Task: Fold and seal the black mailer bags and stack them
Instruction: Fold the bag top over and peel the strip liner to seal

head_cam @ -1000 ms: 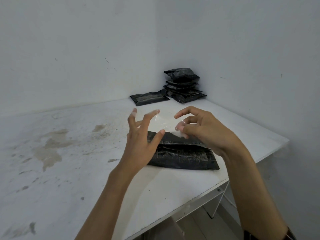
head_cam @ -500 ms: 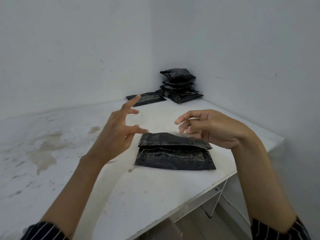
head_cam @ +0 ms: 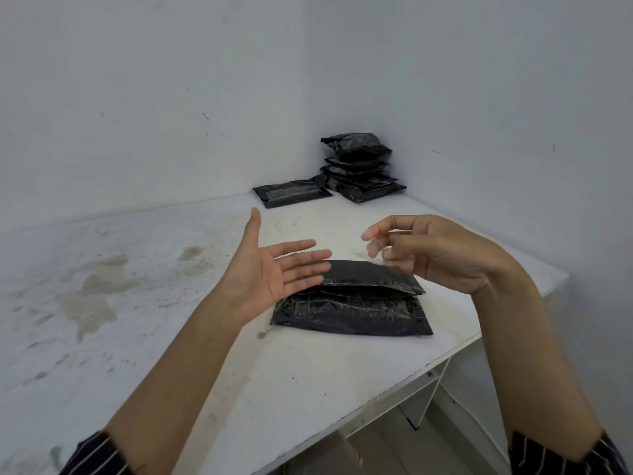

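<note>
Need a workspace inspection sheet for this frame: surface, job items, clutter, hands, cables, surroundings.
Surface: white table, brown stains on its left part.
Job's things: mailer bag in front, flap folded over; stack of bags in the far corner; single bag left of it.
Clutter: nothing seen.
Hands: left hand open, above the bag's left end; right hand over its right end, fingers curled, blurred, grip unclear.
Cables: thin pale line under the table, possibly a cord.
Surroundings: scuffed white walls meeting at a corner.

We are counting two hands, left hand (head_cam: pixel 270 272) and right hand (head_cam: pixel 442 255); one tabletop (head_cam: pixel 137 303); near mailer bag (head_cam: pixel 352 310), far mailer bag (head_cam: pixel 291 193); one corner stack (head_cam: pixel 359 166), layers uncountable.
</note>
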### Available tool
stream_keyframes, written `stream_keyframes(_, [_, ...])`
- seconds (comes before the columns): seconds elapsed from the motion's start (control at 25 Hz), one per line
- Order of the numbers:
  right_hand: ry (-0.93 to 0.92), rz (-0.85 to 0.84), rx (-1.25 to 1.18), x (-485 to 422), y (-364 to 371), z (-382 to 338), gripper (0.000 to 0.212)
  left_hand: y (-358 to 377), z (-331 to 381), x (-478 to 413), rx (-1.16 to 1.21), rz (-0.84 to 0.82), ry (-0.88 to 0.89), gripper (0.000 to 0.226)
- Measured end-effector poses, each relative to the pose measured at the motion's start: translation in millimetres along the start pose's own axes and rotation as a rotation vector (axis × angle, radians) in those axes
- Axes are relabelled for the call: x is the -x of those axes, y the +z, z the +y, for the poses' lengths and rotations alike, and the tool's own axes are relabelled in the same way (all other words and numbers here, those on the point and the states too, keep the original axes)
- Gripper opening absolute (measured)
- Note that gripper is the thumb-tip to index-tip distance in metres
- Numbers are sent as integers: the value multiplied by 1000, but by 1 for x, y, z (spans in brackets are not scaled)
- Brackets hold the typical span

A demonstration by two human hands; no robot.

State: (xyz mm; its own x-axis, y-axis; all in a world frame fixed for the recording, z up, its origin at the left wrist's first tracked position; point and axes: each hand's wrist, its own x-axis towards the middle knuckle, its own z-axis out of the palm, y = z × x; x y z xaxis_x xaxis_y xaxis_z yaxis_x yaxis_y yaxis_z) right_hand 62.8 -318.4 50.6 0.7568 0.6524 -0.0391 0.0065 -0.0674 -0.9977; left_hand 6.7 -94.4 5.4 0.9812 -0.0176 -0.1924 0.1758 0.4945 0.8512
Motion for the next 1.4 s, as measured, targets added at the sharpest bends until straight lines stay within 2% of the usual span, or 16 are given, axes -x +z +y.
stream_keyframes(0.08, [8,-14,17,0,-2,2,26,7,5,-2,74,44,1,68])
stream_keyframes(0.24, [40,7,118,3,-9,4,29,13,12,-10,-35,125,93,15])
stream_keyframes(0.32, [57,51,190,3,-14,4,30,13,11,-12,-88,164,147,6])
stream_keyframes(0.56, [125,227,373,-1,-27,15,36,24,-4,-19,-387,385,440,11])
stream_keyframes(0.68, [131,324,434,-3,-29,18,13,25,-6,-22,-453,442,537,11])
stream_keyframes(0.72, [125,335,429,-3,-30,18,6,25,-5,-23,-455,446,545,11])
stream_keyframes(1.04, [92,400,370,-5,-39,29,11,21,-2,-27,-453,435,513,5])
stream_keyframes(1.24, [48,451,249,-9,-36,38,11,19,-10,-37,-407,468,500,16])
stream_keyframes(1.4, [71,535,191,-18,-37,48,9,17,-15,-43,-369,431,415,12])
